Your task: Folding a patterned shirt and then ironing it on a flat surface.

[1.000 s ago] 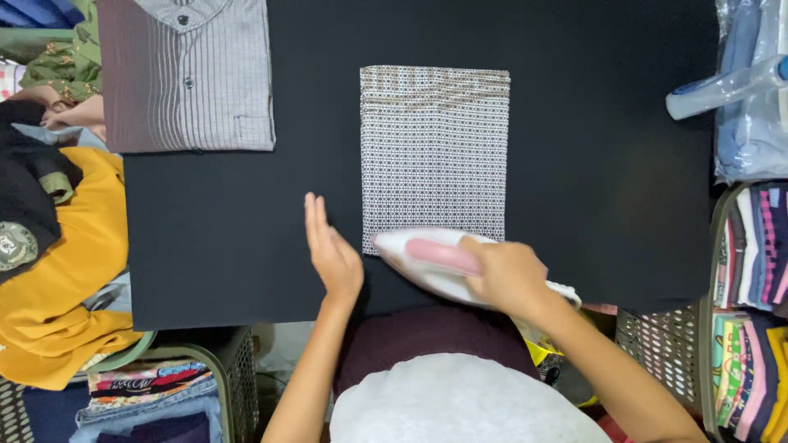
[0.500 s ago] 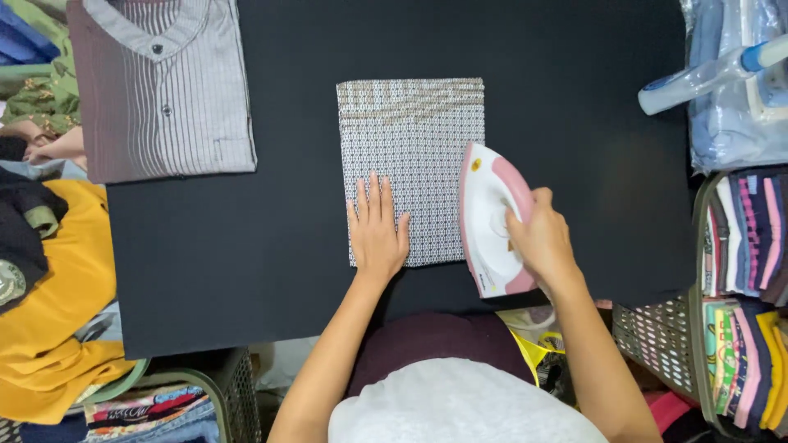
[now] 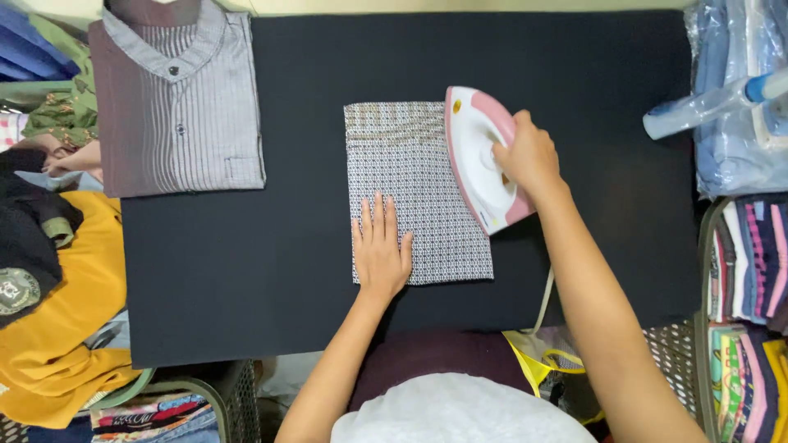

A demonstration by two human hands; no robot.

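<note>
The folded patterned cloth (image 3: 419,193) lay flat under the left hand (image 3: 381,250), palm spread open; at two o'clock, the right hand (image 3: 529,157) clasped the pink-and-white iron (image 3: 478,160) on its edge.

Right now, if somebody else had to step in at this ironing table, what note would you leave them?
Left hand lies flat on the folded patterned cloth, pinning its lower left part.
Right hand grips the pink and white iron, which sits over the cloth's right edge, upper part.
Cloth lies mid black table, already folded into a rectangle.
A folded striped shirt lies at the top left.
Left: pressing the remaining cloth.
</note>
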